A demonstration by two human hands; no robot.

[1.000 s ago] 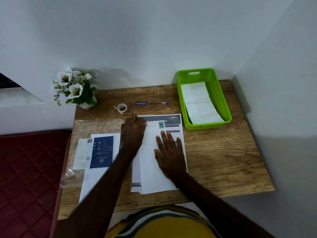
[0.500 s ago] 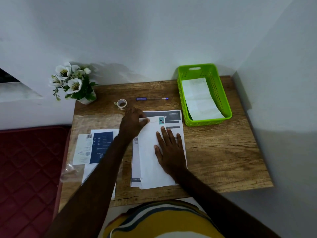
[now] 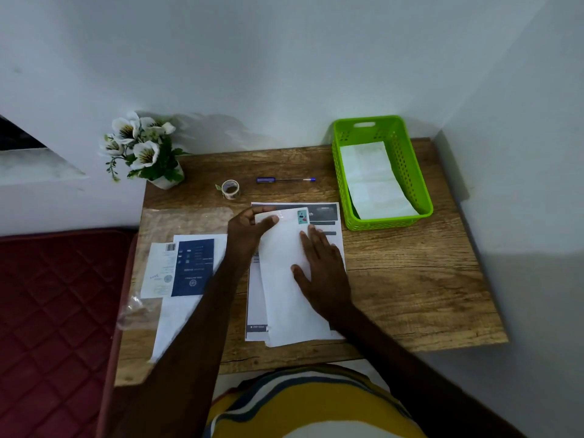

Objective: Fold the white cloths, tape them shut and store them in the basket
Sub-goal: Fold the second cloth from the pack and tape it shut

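A long folded white cloth (image 3: 286,286) lies on a printed sheet (image 3: 325,213) in the middle of the wooden table (image 3: 410,279). A small teal sticker (image 3: 302,216) sits at its far right corner. My left hand (image 3: 249,232) pinches the cloth's far left corner between thumb and fingers and lifts it slightly. My right hand (image 3: 322,270) presses flat on the cloth's right side, fingers spread. The green basket (image 3: 343,172) at the back right holds two folded white cloths (image 3: 374,181). A tape roll (image 3: 230,188) stands behind my left hand.
A blue pen (image 3: 286,180) lies beside the tape roll. A pot of white flowers (image 3: 143,153) stands at the back left. Papers and a dark blue booklet (image 3: 192,267) on clear plastic cover the table's left side. A red mattress (image 3: 57,311) lies left of the table.
My left hand went from lying flat on the cloth's far end to pinching its far left corner and raising it. My right hand stayed pressed in place.
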